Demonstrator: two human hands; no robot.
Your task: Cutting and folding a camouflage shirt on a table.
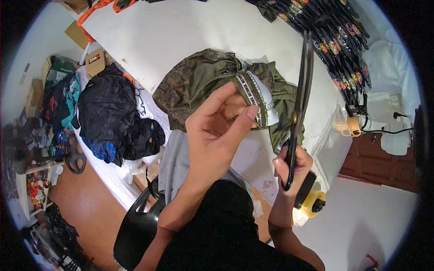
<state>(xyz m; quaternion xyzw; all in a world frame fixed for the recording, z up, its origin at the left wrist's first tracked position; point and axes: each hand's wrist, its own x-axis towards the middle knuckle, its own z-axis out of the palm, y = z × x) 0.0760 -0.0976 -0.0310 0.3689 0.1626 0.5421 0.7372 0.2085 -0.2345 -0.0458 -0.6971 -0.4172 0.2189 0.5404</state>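
Observation:
My left hand (210,140) pinches the edge of an olive and camouflage garment (192,83) between thumb and fingers. A dark band with a pale printed strip (253,99) shows at the pinched edge, with white fabric beside it. The rest of the garment lies bunched on the white table (167,25). In my right hand (299,169) is a pair of large black-handled scissors (300,97), its blades pointing up and away from me. The blades look closed together and stand apart from the pinched edge, to its right.
Black clothing (106,113) is heaped left of the table. Many dark packets with colourful labels (337,43) lie at the far right, near an orange mug (349,126). A yellow bottle (314,203) is by my right forearm; a black chair (135,230) is at lower left.

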